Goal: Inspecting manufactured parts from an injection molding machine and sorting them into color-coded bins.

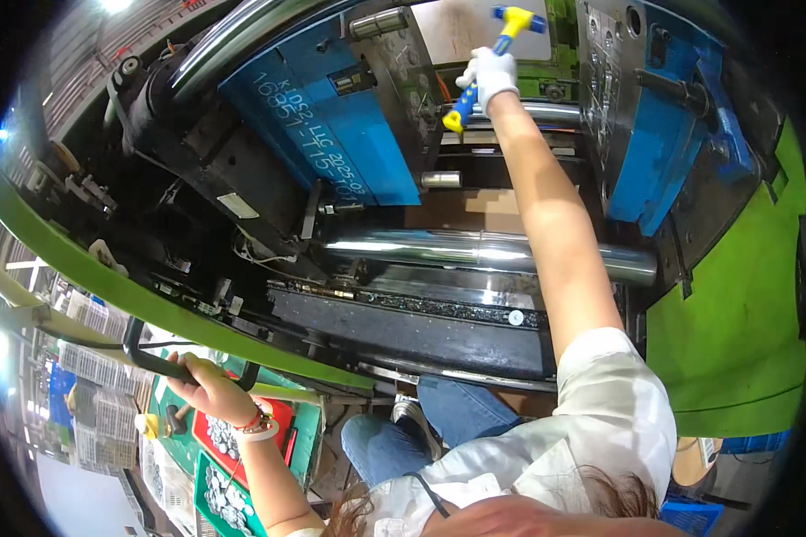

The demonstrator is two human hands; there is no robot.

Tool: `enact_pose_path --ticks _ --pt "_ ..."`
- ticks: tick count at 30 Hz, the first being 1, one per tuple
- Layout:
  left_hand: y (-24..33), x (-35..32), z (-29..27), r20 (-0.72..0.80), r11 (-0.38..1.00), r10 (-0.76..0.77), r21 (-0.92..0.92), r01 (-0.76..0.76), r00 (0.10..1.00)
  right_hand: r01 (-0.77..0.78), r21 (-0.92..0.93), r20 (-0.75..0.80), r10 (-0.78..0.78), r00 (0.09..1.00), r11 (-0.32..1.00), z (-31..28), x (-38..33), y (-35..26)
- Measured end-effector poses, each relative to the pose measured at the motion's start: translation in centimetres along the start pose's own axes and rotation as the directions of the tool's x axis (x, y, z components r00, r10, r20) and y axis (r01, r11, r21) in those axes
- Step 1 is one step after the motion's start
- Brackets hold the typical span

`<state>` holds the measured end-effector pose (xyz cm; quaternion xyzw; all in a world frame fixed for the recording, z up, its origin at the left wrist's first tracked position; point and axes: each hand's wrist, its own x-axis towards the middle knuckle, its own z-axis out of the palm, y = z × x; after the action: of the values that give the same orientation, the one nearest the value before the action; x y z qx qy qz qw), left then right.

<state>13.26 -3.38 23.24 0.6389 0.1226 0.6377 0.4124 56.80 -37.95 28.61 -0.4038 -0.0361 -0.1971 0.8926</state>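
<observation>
In my right hand (493, 76), which wears a white glove, is a blue and yellow mallet (516, 20). The fingers wrap round its handle, with the yellow head pointing up and away. That arm reaches between two blue mould halves (345, 116), over the shiny steel bars of a moulding machine. The right mould half (658, 143) shows a row of cavities on its inner face. At the lower left my bare left hand (208, 389) is closed round a black handle (157, 362) on the machine's green door frame (121, 286).
Thick chrome bars (403, 246) cross the opening below my right arm. A green panel (734, 322) stands at the right. On a green table at the lower left are a red tray (273, 412) and a green tray (201, 501) with small grey parts. Stacked crates (98, 430) stand beyond.
</observation>
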Motion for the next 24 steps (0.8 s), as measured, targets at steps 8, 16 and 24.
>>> enact_pose_path --ticks 8,16,24 --pt "0.2 0.0 0.0 0.037 0.999 0.037 -0.019 -0.036 0.999 0.045 -0.542 0.468 0.257 0.845 0.839 3.0 -2.0 0.7" --pt "0.6 -0.2 0.3 0.007 1.000 0.004 -0.022 -0.004 1.000 0.145 -0.086 -0.067 -0.150 0.986 0.986 2.5 -0.4 -0.2" --pt "0.6 -0.1 0.2 0.019 1.000 -0.016 0.007 0.016 1.000 -0.110 -0.349 0.379 0.247 0.892 0.931 0.3 0.7 -2.4"
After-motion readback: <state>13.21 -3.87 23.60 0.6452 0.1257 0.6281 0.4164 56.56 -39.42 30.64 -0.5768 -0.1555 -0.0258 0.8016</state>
